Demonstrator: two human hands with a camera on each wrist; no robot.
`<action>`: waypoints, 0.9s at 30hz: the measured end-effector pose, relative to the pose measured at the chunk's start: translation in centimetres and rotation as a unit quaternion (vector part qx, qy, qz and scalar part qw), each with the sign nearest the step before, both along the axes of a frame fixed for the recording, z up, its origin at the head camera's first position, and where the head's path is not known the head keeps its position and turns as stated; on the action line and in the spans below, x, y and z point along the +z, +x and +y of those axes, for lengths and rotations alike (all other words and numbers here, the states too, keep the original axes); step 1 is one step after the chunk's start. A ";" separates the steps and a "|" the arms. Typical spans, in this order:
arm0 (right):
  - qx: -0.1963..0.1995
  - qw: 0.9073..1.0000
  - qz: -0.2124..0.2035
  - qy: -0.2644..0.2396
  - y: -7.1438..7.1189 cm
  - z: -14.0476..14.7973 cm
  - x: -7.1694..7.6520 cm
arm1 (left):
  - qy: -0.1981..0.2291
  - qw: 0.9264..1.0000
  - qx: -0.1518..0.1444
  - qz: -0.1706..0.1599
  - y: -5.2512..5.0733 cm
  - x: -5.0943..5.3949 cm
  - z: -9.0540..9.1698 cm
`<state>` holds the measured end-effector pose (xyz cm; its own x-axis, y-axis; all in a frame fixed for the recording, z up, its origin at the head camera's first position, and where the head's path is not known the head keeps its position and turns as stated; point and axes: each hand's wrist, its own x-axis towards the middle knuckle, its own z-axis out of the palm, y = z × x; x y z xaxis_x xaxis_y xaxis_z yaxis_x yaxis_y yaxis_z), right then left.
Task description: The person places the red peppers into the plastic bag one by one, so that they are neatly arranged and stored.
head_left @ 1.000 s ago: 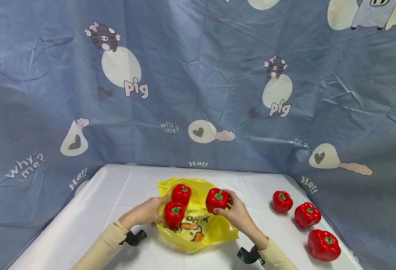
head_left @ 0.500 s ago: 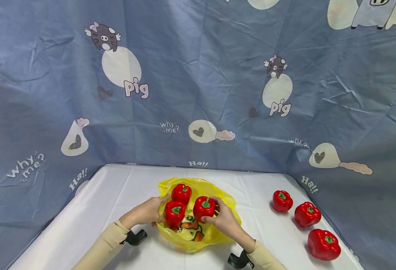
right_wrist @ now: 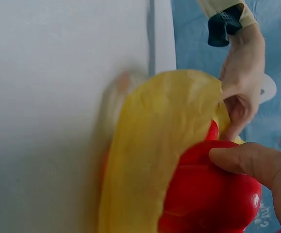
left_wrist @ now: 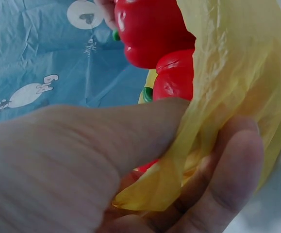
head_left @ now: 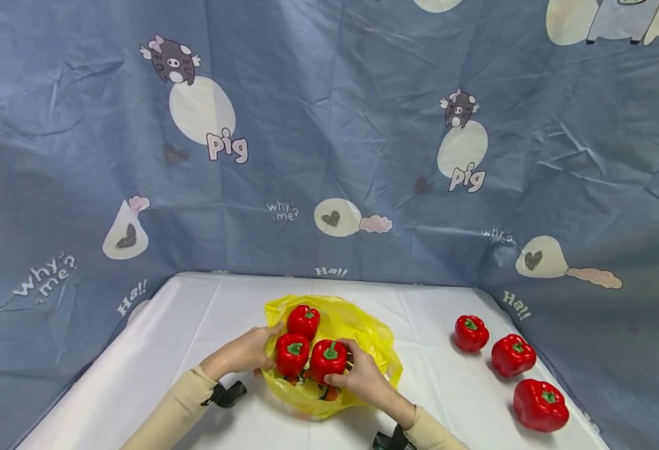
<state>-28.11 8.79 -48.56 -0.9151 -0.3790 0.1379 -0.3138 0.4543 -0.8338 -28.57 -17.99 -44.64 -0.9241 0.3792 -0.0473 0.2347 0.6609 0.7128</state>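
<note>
My left hand pinches the bag, right hand a pepper; two are in, three wait by the tabletop's right edge.

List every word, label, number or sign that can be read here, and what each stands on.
"pig": blue backdrop, twice.
"why? me?": backdrop, at left and centre.
"why": backdrop, at right; its ending is creased and unclear.
"Ha!!": backdrop, at left, centre and right.
Yellow bag: its print is mostly covered, unreadable.
Small marks along the backdrop's lower edge: unreadable.
</note>
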 end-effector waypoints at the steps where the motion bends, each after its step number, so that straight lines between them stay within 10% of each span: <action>1: 0.002 1.000 0.001 0.004 0.1 -0.1 -0.1 | 0.002 1.000 0.002 -0.001 0.0 0.0 0.0; 27: 0.076 0.997 -0.003 -0.006 1.9 -1.4 -1.1 | 0.000 1.000 0.011 -0.009 -0.1 -0.1 0.4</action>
<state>-26.25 7.39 -49.69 -0.8479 -0.5118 0.1380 -0.3737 0.3924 -0.8405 -28.63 -17.61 -44.72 -0.9315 0.3581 -0.0638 0.2069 0.6659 0.7167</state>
